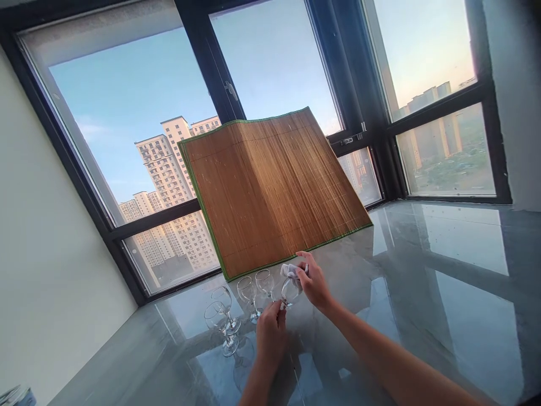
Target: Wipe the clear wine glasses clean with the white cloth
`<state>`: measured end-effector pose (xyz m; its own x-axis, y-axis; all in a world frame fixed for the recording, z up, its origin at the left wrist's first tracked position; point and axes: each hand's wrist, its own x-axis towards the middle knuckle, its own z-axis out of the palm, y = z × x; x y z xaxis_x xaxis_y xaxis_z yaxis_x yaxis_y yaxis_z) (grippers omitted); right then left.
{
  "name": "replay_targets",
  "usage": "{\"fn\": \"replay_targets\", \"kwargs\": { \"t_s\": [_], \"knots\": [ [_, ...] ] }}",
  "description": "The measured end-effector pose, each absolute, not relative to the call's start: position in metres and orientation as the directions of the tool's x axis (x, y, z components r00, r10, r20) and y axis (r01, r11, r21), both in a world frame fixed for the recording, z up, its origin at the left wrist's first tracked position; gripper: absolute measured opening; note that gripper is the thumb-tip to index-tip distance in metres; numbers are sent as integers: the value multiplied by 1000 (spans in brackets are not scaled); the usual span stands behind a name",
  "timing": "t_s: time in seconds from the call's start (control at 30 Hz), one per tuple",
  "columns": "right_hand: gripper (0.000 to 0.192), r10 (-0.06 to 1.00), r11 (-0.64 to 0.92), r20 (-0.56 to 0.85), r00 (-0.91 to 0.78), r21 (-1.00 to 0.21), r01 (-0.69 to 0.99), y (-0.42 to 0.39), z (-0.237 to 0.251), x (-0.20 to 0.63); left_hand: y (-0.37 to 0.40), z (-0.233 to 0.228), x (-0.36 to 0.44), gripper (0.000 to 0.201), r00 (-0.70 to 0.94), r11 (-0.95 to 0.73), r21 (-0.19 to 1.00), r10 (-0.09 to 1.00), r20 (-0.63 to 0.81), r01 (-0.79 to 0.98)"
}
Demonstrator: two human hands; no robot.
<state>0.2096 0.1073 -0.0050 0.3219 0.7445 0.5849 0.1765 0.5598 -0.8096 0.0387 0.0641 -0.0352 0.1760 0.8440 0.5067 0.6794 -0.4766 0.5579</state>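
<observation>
The left hand (271, 332) is closed around the stem of a clear wine glass (291, 291), fingers curled and thumb up by the base of the bowl, holding the glass tilted so its bowl leans up and to the right, toward the other hand. The right hand (313, 282) pinches a small crumpled white cloth (290, 270) against the rim of that same bowl, fingertips bent over the fabric. So the held glass sits directly between the 2 hands, just above the left and just left of the right.

To the left of the left hand, 4 more stemmed glasses stand upright on the table (443, 270): the nearest glass (264, 282) is just behind the held one, a second glass (247, 293) is beside it, a third glass (223, 301) is further left, and a fourth glass (217, 324) stands closest to the person. All are thin, transparent, with rounded bowls, slim stems and flat round feet.

The tabletop is smooth, glossy and grey, mirroring the sky and window frames. Just beyond the right hand a bamboo mat (270, 189) leans upright against the windows (127, 113); it is brown, made of fine parallel slats, with a narrow green fabric border and a soft crease down its upper part.
</observation>
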Motion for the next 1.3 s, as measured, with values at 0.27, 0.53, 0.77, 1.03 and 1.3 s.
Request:
{"fn": "replay_targets", "kwargs": {
  "t_s": [0.27,0.53,0.77,1.03,1.3],
  "knots": [
    [38,837,484,517,181,-852,199,102,0,210,67,-42,36,28,140,-481,584,836,531,654],
    [46,866,487,485,123,-873,18,105,2,206,64,-40,37,27,104,-479,591,826,554,649],
    [57,925,361,377,-39,-908,-210,107,-1,212,61,-47,40,25,120,-486,568,819,561,664],
    [55,898,425,436,-58,-894,-139,108,2,211,54,-43,42,28,136,-494,540,810,570,681],
    [53,919,393,370,137,-894,-216,112,2,208,56,-32,45,28,164,-522,597,820,549,609]
  ]
}}
